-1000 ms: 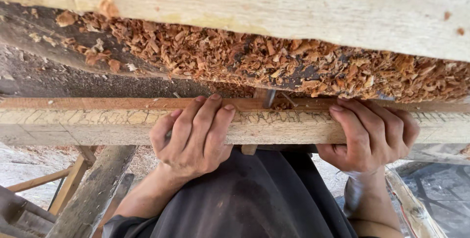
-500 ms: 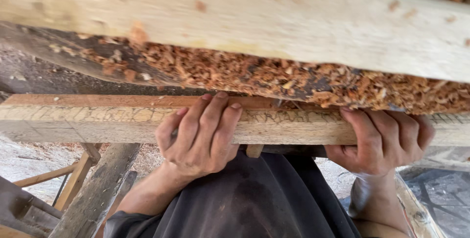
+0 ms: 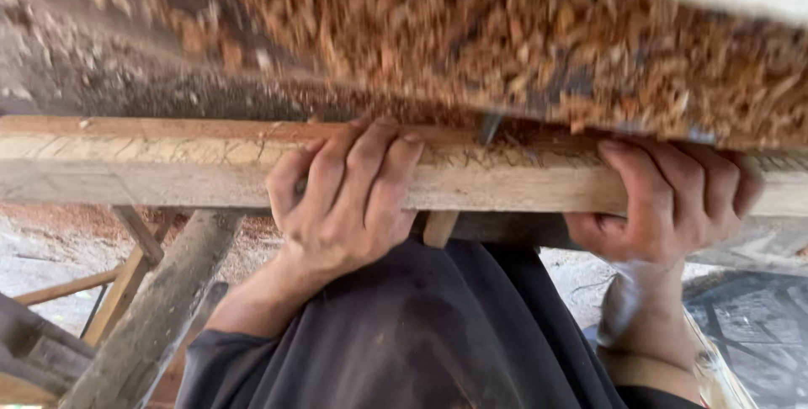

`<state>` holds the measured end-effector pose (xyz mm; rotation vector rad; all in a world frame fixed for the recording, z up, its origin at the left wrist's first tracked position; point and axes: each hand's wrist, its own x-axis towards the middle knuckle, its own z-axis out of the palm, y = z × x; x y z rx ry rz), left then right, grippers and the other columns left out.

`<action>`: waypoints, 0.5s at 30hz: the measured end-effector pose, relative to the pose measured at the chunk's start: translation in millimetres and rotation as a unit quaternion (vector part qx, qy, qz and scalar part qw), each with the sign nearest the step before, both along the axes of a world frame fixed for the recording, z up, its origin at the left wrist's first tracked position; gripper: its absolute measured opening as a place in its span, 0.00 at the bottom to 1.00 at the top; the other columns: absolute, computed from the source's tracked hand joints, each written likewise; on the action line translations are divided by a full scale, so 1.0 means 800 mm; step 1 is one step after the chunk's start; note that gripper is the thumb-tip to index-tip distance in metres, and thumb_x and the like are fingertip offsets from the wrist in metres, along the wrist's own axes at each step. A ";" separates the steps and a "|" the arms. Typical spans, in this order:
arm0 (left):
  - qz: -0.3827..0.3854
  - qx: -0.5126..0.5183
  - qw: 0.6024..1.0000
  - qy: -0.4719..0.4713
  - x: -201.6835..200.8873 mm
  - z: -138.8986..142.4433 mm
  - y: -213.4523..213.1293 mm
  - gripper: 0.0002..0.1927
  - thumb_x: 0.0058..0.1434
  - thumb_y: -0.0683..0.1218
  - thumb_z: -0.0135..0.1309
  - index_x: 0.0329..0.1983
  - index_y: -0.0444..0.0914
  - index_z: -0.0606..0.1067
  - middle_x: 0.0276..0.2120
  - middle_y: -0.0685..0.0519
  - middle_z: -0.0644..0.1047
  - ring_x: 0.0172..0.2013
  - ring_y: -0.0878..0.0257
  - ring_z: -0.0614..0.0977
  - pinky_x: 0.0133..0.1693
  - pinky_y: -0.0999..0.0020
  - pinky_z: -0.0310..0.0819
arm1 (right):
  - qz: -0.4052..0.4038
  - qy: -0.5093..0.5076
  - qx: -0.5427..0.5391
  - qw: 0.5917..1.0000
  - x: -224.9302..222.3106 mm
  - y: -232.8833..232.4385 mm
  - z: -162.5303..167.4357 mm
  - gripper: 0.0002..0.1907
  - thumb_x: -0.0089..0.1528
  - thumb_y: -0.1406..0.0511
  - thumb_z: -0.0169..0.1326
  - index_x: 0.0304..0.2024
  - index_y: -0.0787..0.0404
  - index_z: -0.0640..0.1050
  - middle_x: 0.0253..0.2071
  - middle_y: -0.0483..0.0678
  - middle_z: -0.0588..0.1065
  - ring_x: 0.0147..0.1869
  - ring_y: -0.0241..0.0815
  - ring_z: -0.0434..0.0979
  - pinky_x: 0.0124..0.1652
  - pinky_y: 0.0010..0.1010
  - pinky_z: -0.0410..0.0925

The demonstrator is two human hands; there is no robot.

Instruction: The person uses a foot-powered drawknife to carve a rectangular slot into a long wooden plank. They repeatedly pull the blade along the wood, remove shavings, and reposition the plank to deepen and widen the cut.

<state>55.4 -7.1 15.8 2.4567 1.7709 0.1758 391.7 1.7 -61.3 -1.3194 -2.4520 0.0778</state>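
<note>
Both hands clamped the wooden plank across the bench's near edge: left hand curled over its middle, right hand wrapped around it rightward. Wood shavings covered the surface beyond; planing appeared, through blur, well under way.

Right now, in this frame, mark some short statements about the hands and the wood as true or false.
1. Both hands grip the long pale wooden plank. True.
2. The left hand holds a hammer. False: its fingers curl over the plank's edge.
3. Reddish-brown wood shavings lie beyond the plank. True.
4. The right hand hangs free, off the wood. False: it wraps the plank.
5. The plank rests on a metal table. False: rough wooden supports stand below it.
</note>
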 end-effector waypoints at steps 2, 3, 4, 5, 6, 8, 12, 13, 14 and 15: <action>0.016 0.000 1.000 0.004 0.005 0.006 -0.009 0.14 0.68 0.44 0.50 0.55 0.41 0.77 0.51 0.52 0.82 0.50 0.58 0.83 0.56 0.61 0.64 | 0.021 0.017 -0.003 1.000 -0.006 -0.004 0.003 0.35 0.65 0.38 0.39 0.41 0.56 0.84 0.38 0.49 0.84 0.41 0.46 0.80 0.51 0.45 0.66; 0.020 0.017 1.000 0.002 0.007 0.008 -0.013 0.14 0.67 0.44 0.50 0.55 0.41 0.78 0.51 0.52 0.82 0.50 0.58 0.84 0.56 0.61 0.65 | 0.027 0.023 0.012 0.999 -0.010 -0.006 0.006 0.38 0.64 0.36 0.36 0.41 0.56 0.84 0.38 0.50 0.85 0.41 0.46 0.81 0.51 0.44 0.66; 0.011 0.034 0.999 -0.006 0.008 0.010 -0.016 0.15 0.66 0.45 0.49 0.55 0.42 0.78 0.51 0.52 0.82 0.50 0.58 0.84 0.55 0.61 0.64 | 0.020 0.024 0.024 0.999 -0.012 -0.007 0.009 0.36 0.67 0.37 0.38 0.42 0.56 0.84 0.40 0.49 0.85 0.43 0.45 0.80 0.52 0.44 0.65; 0.008 0.035 0.999 -0.009 0.009 0.011 -0.018 0.16 0.66 0.45 0.49 0.55 0.42 0.78 0.50 0.52 0.82 0.49 0.58 0.83 0.55 0.61 0.63 | 0.018 0.030 0.019 0.999 -0.014 -0.008 0.013 0.34 0.69 0.39 0.40 0.43 0.57 0.84 0.42 0.48 0.85 0.44 0.43 0.80 0.53 0.43 0.64; 0.010 0.014 1.000 -0.012 0.008 0.012 -0.020 0.16 0.65 0.46 0.48 0.54 0.42 0.78 0.50 0.52 0.81 0.49 0.59 0.83 0.55 0.60 0.63 | 0.022 0.037 -0.008 0.999 -0.016 -0.008 0.018 0.32 0.71 0.40 0.42 0.44 0.57 0.84 0.44 0.47 0.85 0.45 0.42 0.79 0.54 0.43 0.63; 0.004 -0.017 1.000 -0.001 0.006 0.011 -0.021 0.16 0.66 0.45 0.48 0.55 0.41 0.78 0.50 0.52 0.82 0.50 0.59 0.83 0.56 0.60 0.62 | 0.007 -0.010 -0.064 0.998 -0.018 -0.007 0.025 0.24 0.68 0.47 0.46 0.39 0.55 0.84 0.39 0.46 0.85 0.44 0.44 0.81 0.52 0.44 0.64; -0.011 0.015 1.000 0.012 0.000 0.005 -0.015 0.14 0.69 0.45 0.49 0.56 0.43 0.78 0.51 0.54 0.82 0.50 0.61 0.82 0.57 0.62 0.62 | 0.005 -0.024 -0.029 0.999 -0.023 0.001 0.034 0.30 0.63 0.40 0.42 0.38 0.54 0.83 0.36 0.43 0.84 0.43 0.42 0.79 0.53 0.43 0.64; -0.009 0.024 1.000 0.008 -0.001 0.002 -0.013 0.15 0.69 0.45 0.48 0.56 0.43 0.78 0.51 0.53 0.82 0.50 0.61 0.83 0.57 0.62 0.62 | 0.002 -0.017 -0.015 1.000 -0.024 0.003 0.034 0.28 0.63 0.42 0.45 0.37 0.54 0.82 0.36 0.43 0.83 0.43 0.42 0.78 0.52 0.43 0.64; -0.006 0.027 1.000 0.004 -0.003 0.001 -0.012 0.15 0.69 0.46 0.48 0.56 0.43 0.78 0.51 0.53 0.82 0.50 0.61 0.83 0.58 0.62 0.62 | -0.001 -0.010 -0.006 1.000 -0.026 0.005 0.034 0.25 0.63 0.43 0.47 0.37 0.53 0.82 0.36 0.43 0.82 0.42 0.42 0.77 0.52 0.42 0.64; -0.001 0.028 1.000 0.001 -0.003 -0.001 -0.010 0.15 0.68 0.46 0.48 0.56 0.43 0.78 0.51 0.53 0.82 0.50 0.61 0.83 0.58 0.62 0.62 | 0.000 -0.002 -0.001 1.000 -0.027 0.007 0.034 0.22 0.62 0.44 0.50 0.36 0.53 0.81 0.35 0.44 0.82 0.41 0.42 0.76 0.52 0.42 0.64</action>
